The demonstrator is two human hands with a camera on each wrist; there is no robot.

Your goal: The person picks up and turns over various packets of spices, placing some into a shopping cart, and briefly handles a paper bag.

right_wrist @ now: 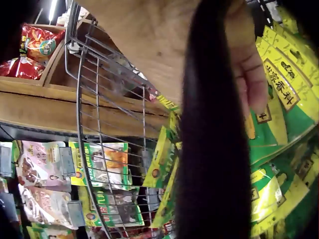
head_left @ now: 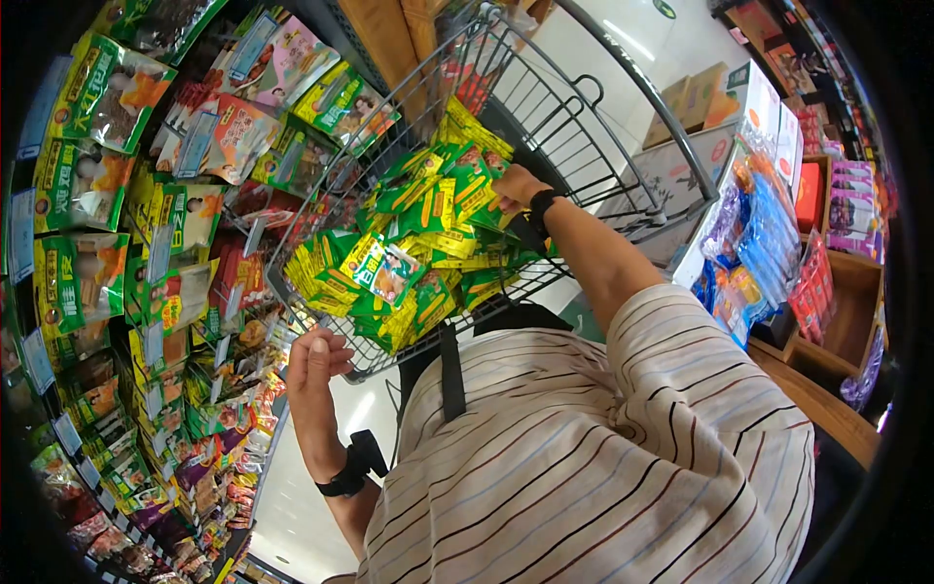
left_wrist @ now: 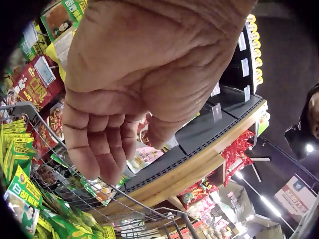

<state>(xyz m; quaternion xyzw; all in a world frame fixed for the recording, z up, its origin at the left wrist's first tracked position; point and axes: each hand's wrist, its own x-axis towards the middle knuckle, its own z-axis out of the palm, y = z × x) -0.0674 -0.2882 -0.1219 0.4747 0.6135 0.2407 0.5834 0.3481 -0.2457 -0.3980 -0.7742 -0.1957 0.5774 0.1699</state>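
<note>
Green and yellow packets (head_left: 428,200) are heaped in a wire shopping cart (head_left: 569,117). The right hand (head_left: 519,187) reaches over the cart's side, its fingers bent against packets at the heap's upper right. In the right wrist view, a dark strap covers part of this hand (right_wrist: 164,55); its fingertips touch a packet (right_wrist: 281,89), and whether they pinch it is hidden. Beside the cart's near left corner is the left hand (head_left: 316,375), fingers loosely bent and holding nothing. The left wrist view shows its palm (left_wrist: 144,74) in front of the shelf and cart, with packets (left_wrist: 22,199) lower left.
Shelves of hanging packaged food (head_left: 88,273) line the left side, close against the cart. At the right stand white cartons (head_left: 671,161) and a wooden display (head_left: 842,316) with bagged goods. Pale floor (head_left: 326,487) shows below the left side of the cart.
</note>
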